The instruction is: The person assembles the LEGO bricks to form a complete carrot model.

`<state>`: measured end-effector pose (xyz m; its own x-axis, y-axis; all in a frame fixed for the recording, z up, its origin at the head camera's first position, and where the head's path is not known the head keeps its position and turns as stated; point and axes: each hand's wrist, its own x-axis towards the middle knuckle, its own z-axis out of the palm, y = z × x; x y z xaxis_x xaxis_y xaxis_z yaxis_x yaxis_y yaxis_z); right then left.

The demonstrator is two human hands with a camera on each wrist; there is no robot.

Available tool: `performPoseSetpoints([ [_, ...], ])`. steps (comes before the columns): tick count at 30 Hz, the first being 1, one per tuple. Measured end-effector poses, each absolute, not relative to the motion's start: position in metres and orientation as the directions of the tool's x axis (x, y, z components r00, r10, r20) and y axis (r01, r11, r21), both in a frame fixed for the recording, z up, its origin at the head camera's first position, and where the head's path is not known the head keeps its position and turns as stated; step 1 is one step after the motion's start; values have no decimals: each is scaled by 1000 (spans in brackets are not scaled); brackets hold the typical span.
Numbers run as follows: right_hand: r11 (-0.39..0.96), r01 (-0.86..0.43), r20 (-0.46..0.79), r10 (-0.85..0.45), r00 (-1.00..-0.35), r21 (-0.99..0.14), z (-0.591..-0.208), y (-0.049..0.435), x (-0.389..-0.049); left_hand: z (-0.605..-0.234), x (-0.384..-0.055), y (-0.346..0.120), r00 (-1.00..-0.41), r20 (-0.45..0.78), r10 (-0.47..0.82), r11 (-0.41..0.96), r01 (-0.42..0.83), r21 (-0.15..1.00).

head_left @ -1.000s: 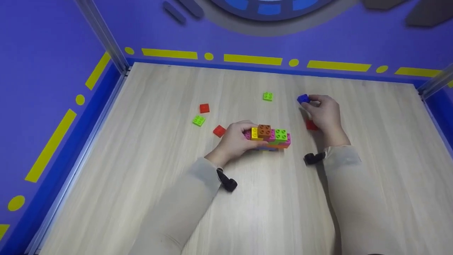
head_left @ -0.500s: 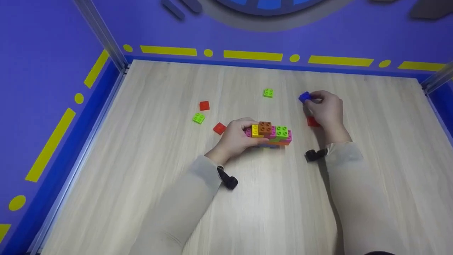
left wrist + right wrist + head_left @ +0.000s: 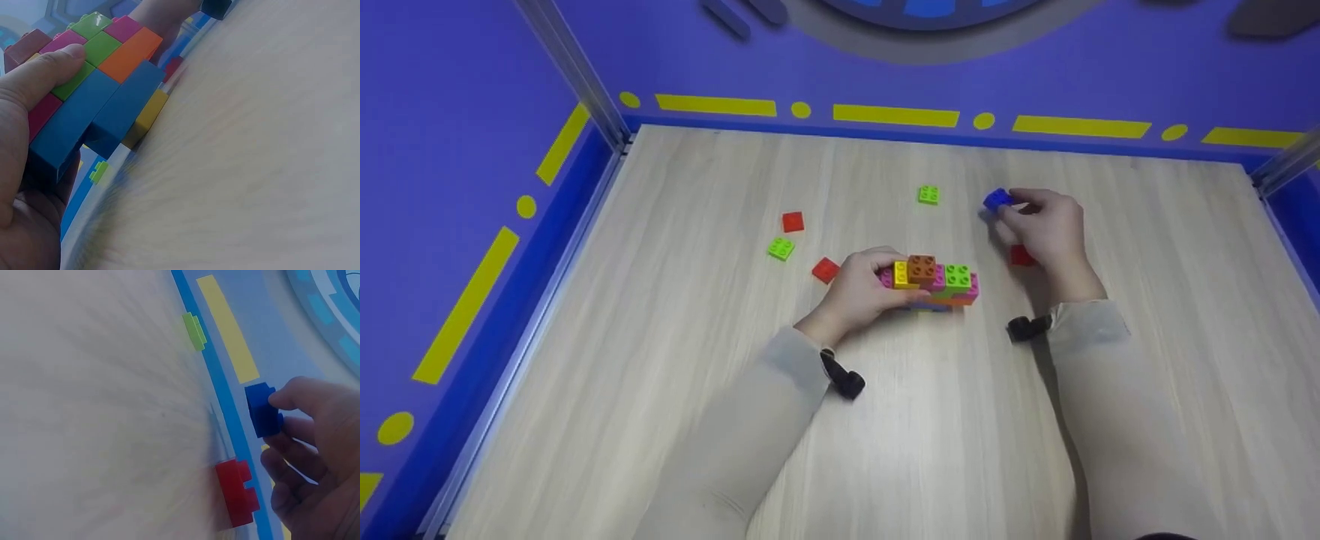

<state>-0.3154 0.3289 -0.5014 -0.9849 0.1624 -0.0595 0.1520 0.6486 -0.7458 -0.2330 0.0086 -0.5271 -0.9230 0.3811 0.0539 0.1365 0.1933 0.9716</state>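
My left hand [image 3: 859, 289] grips the left end of a built stack of toy bricks [image 3: 958, 289], thumb along the near side and fingers behind. The stack [image 3: 115, 64] mixes pink, lime, orange, blue and yellow bricks, with a brown brick [image 3: 922, 268] on top. Farther back and to the right, my right hand [image 3: 1048, 229] pinches a blue brick [image 3: 997, 199] between thumb and fingers. In the right wrist view this blue brick [image 3: 262, 409] is held above the table, its studs toward the hand. A red brick [image 3: 1021, 256] lies on the table, partly hidden by the right hand.
A lime brick [image 3: 928, 195] sits behind the stack. Left of it lie two red bricks, one nearer [image 3: 826, 270] and one farther [image 3: 793, 221], with another lime brick [image 3: 781, 248] between. Blue-purple panels [image 3: 885, 67] border the wooden table [image 3: 675, 315] at the back and left.
My right hand has shifted slightly left with the blue brick in its fingers over the last half second. My left hand keeps its grip on the stack; the head view tilted slightly.
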Motion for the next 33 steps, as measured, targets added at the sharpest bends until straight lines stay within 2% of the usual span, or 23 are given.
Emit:
performPoseSetpoints([
  [6, 633, 83, -27, 97, -995, -770, -501, 327, -311, -528, -233, 8, -923, 46, 381, 189, 127, 974],
  [12, 614, -27, -7, -53, -999, -789, -497, 324, -307, -527, -235, 9, -925, 48, 376, 198, 131, 972],
  [20, 541, -57, -73, -217, -974, -839, -493, 319, -302, -527, -234, 9, -929, 19, 369, 211, 103, 972],
  [33, 402, -170, 5, -381, -925, -900, -479, 314, -289, -526, -234, 10, -930, 14, 368, 196, 93, 976],
])
